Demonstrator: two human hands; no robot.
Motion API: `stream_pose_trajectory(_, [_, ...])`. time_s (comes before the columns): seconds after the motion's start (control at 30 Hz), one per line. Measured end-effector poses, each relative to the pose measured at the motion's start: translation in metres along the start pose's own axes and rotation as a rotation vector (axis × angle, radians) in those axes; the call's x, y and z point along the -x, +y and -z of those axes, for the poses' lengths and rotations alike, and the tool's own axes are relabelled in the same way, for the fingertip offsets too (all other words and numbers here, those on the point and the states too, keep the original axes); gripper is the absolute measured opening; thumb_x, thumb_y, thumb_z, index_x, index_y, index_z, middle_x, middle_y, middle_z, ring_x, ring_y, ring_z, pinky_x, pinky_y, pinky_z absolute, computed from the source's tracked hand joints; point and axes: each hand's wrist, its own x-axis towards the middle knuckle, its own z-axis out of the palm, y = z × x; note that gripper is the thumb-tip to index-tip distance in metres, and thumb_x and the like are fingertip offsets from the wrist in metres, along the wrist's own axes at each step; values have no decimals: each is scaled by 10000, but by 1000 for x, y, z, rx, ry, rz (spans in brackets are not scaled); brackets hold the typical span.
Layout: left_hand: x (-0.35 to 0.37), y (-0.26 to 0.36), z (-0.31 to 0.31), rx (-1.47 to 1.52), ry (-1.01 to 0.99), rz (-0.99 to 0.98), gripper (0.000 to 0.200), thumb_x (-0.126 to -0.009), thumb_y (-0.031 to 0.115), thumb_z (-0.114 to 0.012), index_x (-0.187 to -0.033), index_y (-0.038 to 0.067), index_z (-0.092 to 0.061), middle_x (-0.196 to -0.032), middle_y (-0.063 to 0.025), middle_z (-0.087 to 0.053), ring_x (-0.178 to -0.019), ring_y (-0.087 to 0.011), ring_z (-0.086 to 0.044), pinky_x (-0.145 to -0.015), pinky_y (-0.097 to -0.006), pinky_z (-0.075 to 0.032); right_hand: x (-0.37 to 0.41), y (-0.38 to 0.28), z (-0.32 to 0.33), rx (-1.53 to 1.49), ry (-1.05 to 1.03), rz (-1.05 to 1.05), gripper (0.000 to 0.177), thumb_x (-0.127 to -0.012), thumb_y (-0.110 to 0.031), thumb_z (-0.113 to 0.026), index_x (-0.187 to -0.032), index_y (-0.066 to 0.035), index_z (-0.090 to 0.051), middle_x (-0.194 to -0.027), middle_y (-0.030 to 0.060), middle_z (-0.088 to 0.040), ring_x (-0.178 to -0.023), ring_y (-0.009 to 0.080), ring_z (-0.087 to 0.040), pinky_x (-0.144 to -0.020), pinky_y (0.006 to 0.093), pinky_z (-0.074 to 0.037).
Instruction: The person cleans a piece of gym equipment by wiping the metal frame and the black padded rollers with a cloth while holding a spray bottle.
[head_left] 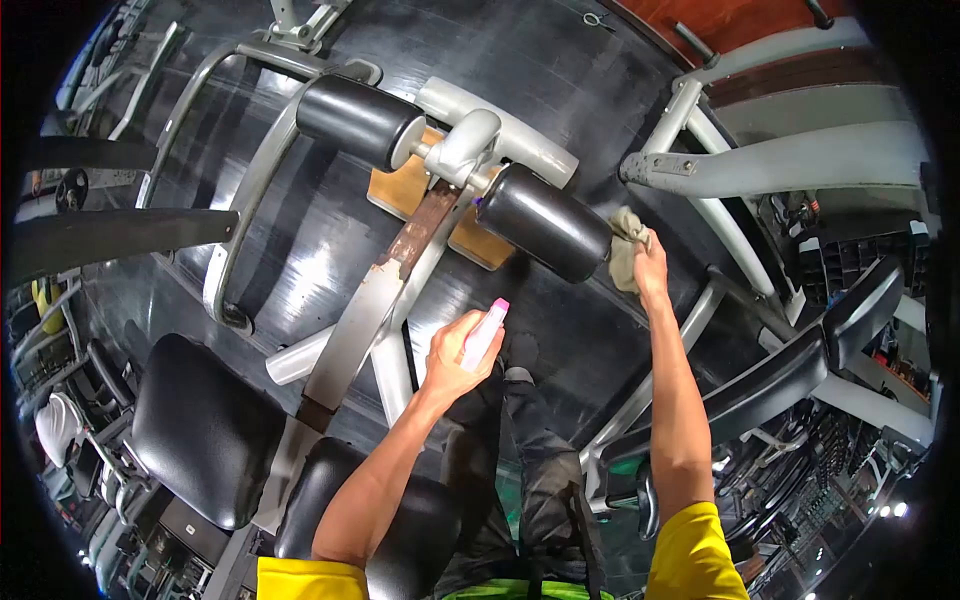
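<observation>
Wrapped in my left hand is a small white bottle with a pink top, held over the floor between the bench and my legs. My right hand grips a bunched greyish-beige cloth at the end of a black padded roller. The cloth overlaps the roller's right end in this view. A second black roller sits on the other side of the grey metal hub. From the hub a scuffed grey beam runs down to the seat pads.
Black seat pads lie at lower left. A wooden foot plate shows beneath the hub. Curved metal rails stand at left. Another machine's grey frame rises at right, above a padded bench.
</observation>
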Motion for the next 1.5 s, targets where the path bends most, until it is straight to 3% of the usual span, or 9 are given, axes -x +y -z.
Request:
stream_pose_trajectory(0.13, [-1,0,2,-21,31,-74,86,-859,38,-700,-914,-18,-666,-761,-109,-690,-682,-143,-676,-631,-278,-519,-5,-37,-40,-90,-103,-4,274,-1027,-105,-440,-1257,-33,-570,-1202,69,-646,-1187,167,-527,-1034,294,-366])
stream_pose_trajectory(0.17, [-2,1,1,-16,44,-84,86,-857,38,-702,-912,-18,-665,-765,-110,-691,-687,-140,-676,-632,-276,-518,-14,-19,-45,66,-39,112,281,-1004,-133,-445,-1246,-57,-566,-1191,215,-641,-1160,361,-593,-967,408,-438])
stream_pose_trajectory(0.23, [-1,0,0,-6,45,-74,87,-857,39,-703,-908,-20,-663,-767,-111,-692,-690,-144,-678,-635,-277,-519,26,-55,-48,164,125,58,275,-973,-81,-464,-1225,-38,-563,-1133,242,-634,-1154,407,-571,-948,450,-443])
stream_pose_trajectory(0.33, [-2,4,-3,27,41,-60,88,-858,40,-703,-897,-24,-657,-769,-113,-692,-691,-152,-680,-640,-282,-521,83,-43,-64,217,342,514,564,-723,162,-476,-1218,-70,-614,-1235,215,-564,-1214,421,-525,-1033,458,-416])
stream_pose_trajectory(0.53, [-2,6,-3,42,29,-38,93,-862,48,-701,-883,-25,-647,-749,-113,-683,-688,-145,-677,-637,-280,-516,135,-22,-55,74,172,505,604,-680,179,-406,-1204,-29,-622,-1225,200,-590,-1211,390,-547,-1069,414,-403])
stream_pose_trajectory(0.8, [1,8,-3,89,-17,-21,79,-858,40,-699,-866,-23,-651,-717,-102,-661,-610,-124,-627,-565,-282,-475,110,-3,-24,-443,516,149,310,-1045,-81,-436,-1343,-31,-502,-1263,80,-588,-1173,173,-546,-1033,316,-401])
stream_pose_trajectory(1.03, [2,4,-8,94,8,-77,81,-859,25,-703,-901,-26,-656,-755,-85,-679,-657,-115,-646,-595,-268,-495,79,-60,-13,-308,603,256,376,-988,-21,-482,-1363,-14,-500,-1317,110,-588,-1206,233,-566,-1039,367,-427])
stream_pose_trajectory(1.3, [-1,5,-7,150,94,-104,71,-884,41,-706,-910,7,-649,-645,-19,-600,-529,-56,-549,-482,-247,-419,56,-132,-124,717,-228,1120,436,-774,-10,-590,-1147,-207,-700,-1190,21,-669,-1377,264,-442,-1175,471,-324])
stream_pose_trajectory(1.5, [-4,8,-6,178,105,-81,67,-891,43,-701,-919,6,-654,-654,-18,-605,-541,-50,-550,-490,-247,-422,77,-71,-32,1016,-479,1214,313,-786,-119,-608,-1078,-204,-682,-1084,-20,-670,-1404,210,-407,-1215,451,-254])
